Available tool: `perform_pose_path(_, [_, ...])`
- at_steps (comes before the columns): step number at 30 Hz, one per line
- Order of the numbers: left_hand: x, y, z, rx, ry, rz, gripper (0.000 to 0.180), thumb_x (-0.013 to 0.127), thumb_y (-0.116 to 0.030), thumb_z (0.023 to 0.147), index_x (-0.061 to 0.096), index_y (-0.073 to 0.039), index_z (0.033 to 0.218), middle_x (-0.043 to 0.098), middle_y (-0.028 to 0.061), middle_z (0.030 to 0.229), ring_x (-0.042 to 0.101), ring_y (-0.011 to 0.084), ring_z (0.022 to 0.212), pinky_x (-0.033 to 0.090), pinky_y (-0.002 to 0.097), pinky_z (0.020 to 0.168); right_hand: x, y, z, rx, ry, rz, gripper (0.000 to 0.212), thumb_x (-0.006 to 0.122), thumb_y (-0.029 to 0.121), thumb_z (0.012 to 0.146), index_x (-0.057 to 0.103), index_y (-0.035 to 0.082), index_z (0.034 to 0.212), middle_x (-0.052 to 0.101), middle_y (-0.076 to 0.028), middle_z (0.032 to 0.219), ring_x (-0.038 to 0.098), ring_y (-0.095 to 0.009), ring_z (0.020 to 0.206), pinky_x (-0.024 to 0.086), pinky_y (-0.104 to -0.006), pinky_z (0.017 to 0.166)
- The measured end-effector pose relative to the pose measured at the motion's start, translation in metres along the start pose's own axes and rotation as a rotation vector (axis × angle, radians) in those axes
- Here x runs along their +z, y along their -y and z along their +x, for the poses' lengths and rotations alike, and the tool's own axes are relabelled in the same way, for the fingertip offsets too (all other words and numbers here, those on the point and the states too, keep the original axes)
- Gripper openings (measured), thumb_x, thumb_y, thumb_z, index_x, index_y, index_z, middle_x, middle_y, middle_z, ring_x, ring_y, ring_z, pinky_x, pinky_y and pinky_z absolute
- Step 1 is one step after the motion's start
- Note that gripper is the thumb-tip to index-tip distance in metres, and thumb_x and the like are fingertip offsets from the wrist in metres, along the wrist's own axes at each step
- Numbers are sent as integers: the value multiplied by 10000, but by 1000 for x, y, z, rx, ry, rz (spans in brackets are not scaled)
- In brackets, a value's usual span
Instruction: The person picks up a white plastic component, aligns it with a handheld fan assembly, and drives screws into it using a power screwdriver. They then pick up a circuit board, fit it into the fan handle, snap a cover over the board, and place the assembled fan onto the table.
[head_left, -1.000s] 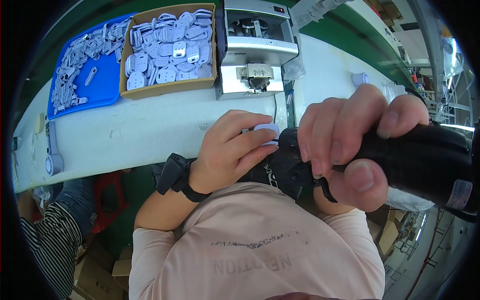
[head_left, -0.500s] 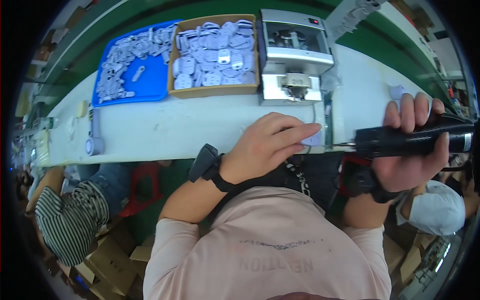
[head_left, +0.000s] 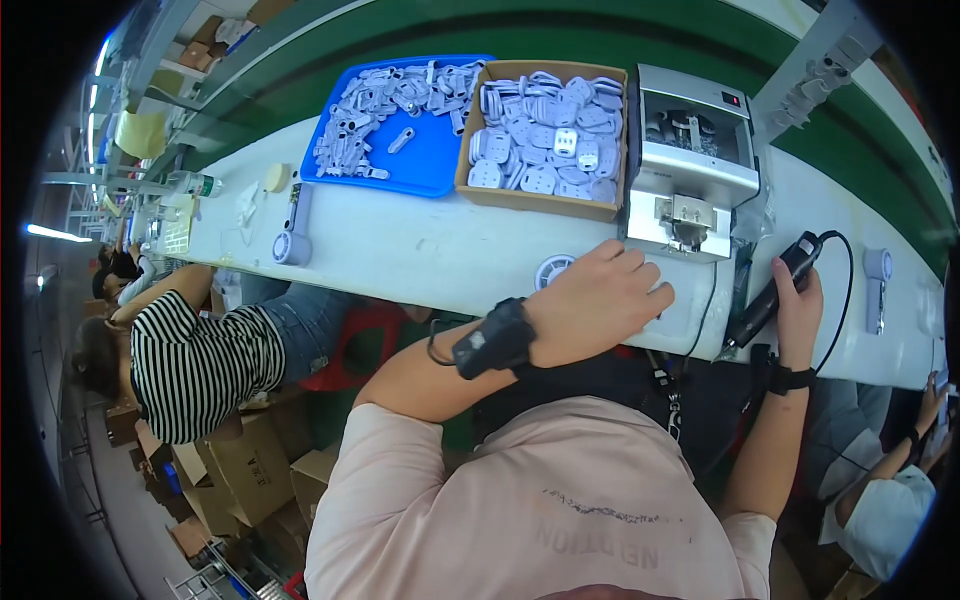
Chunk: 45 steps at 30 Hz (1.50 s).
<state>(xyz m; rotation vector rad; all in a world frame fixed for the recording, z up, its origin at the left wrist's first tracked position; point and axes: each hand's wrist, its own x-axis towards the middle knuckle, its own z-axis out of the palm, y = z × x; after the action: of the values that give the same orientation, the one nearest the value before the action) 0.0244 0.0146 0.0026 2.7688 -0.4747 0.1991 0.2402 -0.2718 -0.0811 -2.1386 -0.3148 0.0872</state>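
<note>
At the table's [head_left: 400, 232] front edge, your right hand [head_left: 798, 305] has its grip closed around the black electric screwdriver [head_left: 760, 311], whose tip slants down and left. If that grip slackens, the tool could slip off the edge; its looping cord [head_left: 851, 290] could also snag your forearm and drag it. Your left hand [head_left: 600, 305] hangs back-up, its grip hidden, so I can't tell whether it holds anything. The round white part [head_left: 546, 273] lies on the table, half-covered behind that hand; a careless sweep might knock it. Half a second ago, the screwdriver lay nearly level, its bit aimed at a pale piece by your left fingers; now it points downward and that piece is out of sight.
</note>
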Motion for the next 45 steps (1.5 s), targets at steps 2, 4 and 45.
perform_pose_path(2, [-17,9,-10,26,-187,-144,299,818,-185,831,675,-106,1081,662,40,928,650,275,943,494,403,878,-8,23,-4,72,43,-158,590,737,410,995,610,-52,1339,595,-26,828,525,-109,673,443,-280,596])
perform_pose_path(4, [-36,44,-35,-28,-392,-113,224,828,-165,814,696,-100,984,686,52,909,666,289,916,500,421,847,-18,28,-8,116,57,-244,633,738,414,995,596,-61,1389,596,-23,835,526,-105,684,440,-272,598])
perform_pose_path(45, [3,15,-76,-234,-360,-206,471,848,-166,798,702,-104,1242,635,106,1343,582,335,1234,442,460,1050,58,161,-89,-718,554,-272,187,805,137,867,734,53,1018,660,-100,880,673,-315,798,546,-398,678])
